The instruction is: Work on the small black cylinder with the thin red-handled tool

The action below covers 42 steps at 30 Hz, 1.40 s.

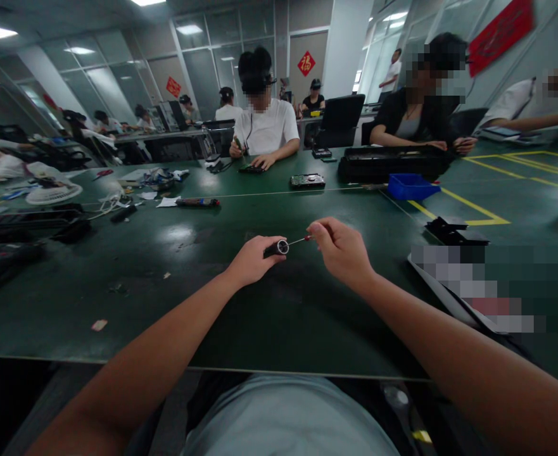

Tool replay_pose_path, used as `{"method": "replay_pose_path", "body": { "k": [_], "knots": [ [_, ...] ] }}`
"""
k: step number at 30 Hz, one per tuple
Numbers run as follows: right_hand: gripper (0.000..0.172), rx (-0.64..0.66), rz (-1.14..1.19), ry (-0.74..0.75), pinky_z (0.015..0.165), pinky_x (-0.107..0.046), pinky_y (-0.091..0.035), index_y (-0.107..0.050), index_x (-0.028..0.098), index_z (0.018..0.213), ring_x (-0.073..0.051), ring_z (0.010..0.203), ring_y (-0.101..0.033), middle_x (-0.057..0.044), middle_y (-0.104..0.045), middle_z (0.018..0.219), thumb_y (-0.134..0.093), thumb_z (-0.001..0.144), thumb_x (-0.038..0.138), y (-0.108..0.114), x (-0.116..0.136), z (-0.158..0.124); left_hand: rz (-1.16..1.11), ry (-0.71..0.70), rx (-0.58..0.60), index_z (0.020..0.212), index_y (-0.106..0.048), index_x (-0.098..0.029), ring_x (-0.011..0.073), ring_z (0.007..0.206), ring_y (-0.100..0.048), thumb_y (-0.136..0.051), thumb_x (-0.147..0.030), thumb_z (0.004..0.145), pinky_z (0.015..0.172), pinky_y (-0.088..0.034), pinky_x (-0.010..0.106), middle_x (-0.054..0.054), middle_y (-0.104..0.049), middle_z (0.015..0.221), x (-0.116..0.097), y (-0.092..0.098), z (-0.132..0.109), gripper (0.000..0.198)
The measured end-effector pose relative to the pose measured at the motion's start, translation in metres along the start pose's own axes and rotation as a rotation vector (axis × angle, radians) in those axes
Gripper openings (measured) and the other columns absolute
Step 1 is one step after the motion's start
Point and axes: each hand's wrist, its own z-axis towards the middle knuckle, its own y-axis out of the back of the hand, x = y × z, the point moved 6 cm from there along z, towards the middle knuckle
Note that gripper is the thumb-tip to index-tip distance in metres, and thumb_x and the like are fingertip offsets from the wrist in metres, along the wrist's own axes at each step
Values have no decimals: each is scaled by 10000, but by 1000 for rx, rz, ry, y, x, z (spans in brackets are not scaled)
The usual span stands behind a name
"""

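My left hand (254,258) is closed round a short black cylinder (275,248) with a pale ring at its round end. From the right, my right hand (339,248) pinches a thin screwdriver (299,240), its slim metal shaft running towards the cylinder and a red part at the fingertips. The shaft's tip is at or close to the cylinder's ringed end; whether it goes inside, I cannot tell. Both hands are just above the green table (269,316), near its middle.
Across the table sits a person (266,123) handling a dark part. A hard drive (307,181), a blue bin (412,187) and a long black casing (393,163) lie ahead. Black brackets (455,232) are on the right, a white fan (53,192) and cables on the left.
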Motion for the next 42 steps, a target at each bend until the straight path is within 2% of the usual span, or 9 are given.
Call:
{"method": "replay_pose_path", "body": {
  "k": [4, 10, 13, 18, 21, 25, 30, 37, 42],
  "knots": [
    [251, 12, 17, 45, 624, -312, -409, -618, 215, 1095, -173, 665, -591, -22, -644, 755, -435, 970, 333, 0, 4, -1, -5, 8, -7, 1277, -631, -248, 243, 1074, -600, -676, -341, 877, 976, -459, 408, 65, -674, 1194, 1, 1, -1, 414],
    [285, 64, 31, 41, 636, -328, -426, -633, 212, 1062, -180, 675, -595, -24, -645, 757, -422, 986, 387, -5, -1, 0, -5, 7, 13, 1266, -636, -238, 238, 1105, -593, -676, -306, 875, 1002, -446, 408, 59, -673, 1211, 3, 1, 0, 399],
    [236, 3, 172, -31, 673, -338, -474, -607, 205, 1075, -185, 723, -630, -36, -677, 814, -499, 947, 372, -4, -6, 2, -12, 9, 9, 1265, -637, -237, 239, 1100, -596, -680, -304, 872, 991, -451, 405, 59, -674, 1214, 4, 1, 0, 402],
    [243, -35, 467, -139, 734, -365, -529, -621, 194, 922, -174, 727, -639, -51, -672, 819, -546, 920, 425, -12, -16, 5, -50, 15, -50, 1297, -619, -256, 238, 1128, -589, -679, -292, 874, 1015, -434, 409, 56, -662, 1238, 4, 4, 1, 429],
    [268, -85, 645, -250, 740, -371, -554, -603, 212, 900, -170, 731, -633, -40, -644, 820, -552, 910, 475, -15, -31, 7, -49, -62, -115, 1329, -592, -261, 229, 1153, -573, -667, -291, 884, 1042, -408, 410, 56, -654, 1251, -1, 9, 4, 452],
    [311, -133, 753, -451, 651, -342, -565, -554, 224, 783, -144, 594, -560, 6, -549, 675, -551, 898, 513, -22, -57, 9, 74, -112, -21, 1310, -599, -278, 235, 1130, -570, -650, -319, 899, 1068, -350, 469, 50, -672, 1209, -2, 3, 10, 416],
    [277, -203, 634, -423, 600, -289, -527, -578, 213, 802, -134, 629, -562, -9, -593, 725, -561, 904, 470, -18, -59, 9, 129, -48, 67, 1307, -593, -281, 242, 1155, -556, -634, -341, 908, 1069, -326, 469, 44, -656, 1251, 6, -5, 12, 405],
    [227, -133, 422, -227, 646, -333, -497, -572, 213, 901, -156, 667, -597, -20, -635, 768, -471, 960, 408, -10, -41, 8, 134, -51, 65, 1293, -610, -278, 239, 1086, -572, -643, -350, 902, 1014, -363, 446, 42, -673, 1204, 6, -5, 10, 399],
    [212, -88, 135, -63, 658, -338, -459, -562, 217, 902, -174, 667, -608, -18, -644, 717, -434, 972, 371, -5, -20, 6, 157, -67, 78, 1316, -596, -274, 242, 1094, -572, -642, -356, 905, 1025, -349, 449, 45, -676, 1194, 3, -7, 9, 421]
  ]
}}
